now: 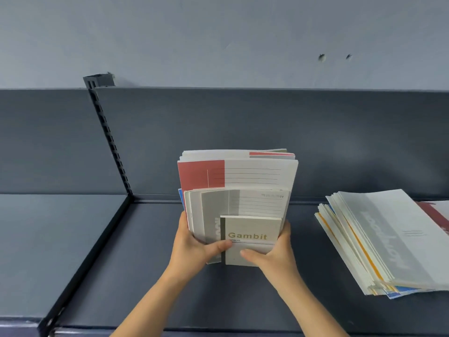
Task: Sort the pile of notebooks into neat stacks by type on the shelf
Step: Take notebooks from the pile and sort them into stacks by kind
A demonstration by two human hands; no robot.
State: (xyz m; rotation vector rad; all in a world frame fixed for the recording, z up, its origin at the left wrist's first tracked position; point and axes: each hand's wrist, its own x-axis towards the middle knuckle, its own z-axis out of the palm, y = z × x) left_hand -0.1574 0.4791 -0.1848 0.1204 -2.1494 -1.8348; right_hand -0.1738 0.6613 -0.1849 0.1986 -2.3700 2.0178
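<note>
Head view: both hands were on a mixed bundle of notebooks (239,181), held upright about mid-bay on the shelf (145,263). It looked to rest on its lower edge, but contact wasn't certain.

- Left hand (192,244) gripped the bundle's left side, thumb across the front.
- Right hand (274,251) gripped the right side, thumb on the small Gambit notebook (252,229) at the front.
- Behind that sat a grey A5 notebook (257,203), then a larger red-and-white notebook (218,176), with more at the back.

My read on the step: sizes were mixed, so this bundle was unsorted and sorting was at an early stage. Next move probably needs one hand freed to peel the Gambit notebook off the front. The other hand would have to brace the rest, or the bundle fans out or flops.

Edges and room:
- Slotted divider rail (109,139) ran down the back panel (243,122) to the left and continued forward as a raised lip. Shelf surface showed between it and the bundle, enough for a new stack.
- A fanned stack (379,239) lay to the right, well apart from the bundle, its near corner close to the front edge (218,329). A dark red notebook (435,212) lay beyond it, cut off by the frame.
- The back panel was close behind the bundle, so I'd pull items toward the person, not push them back.
</note>
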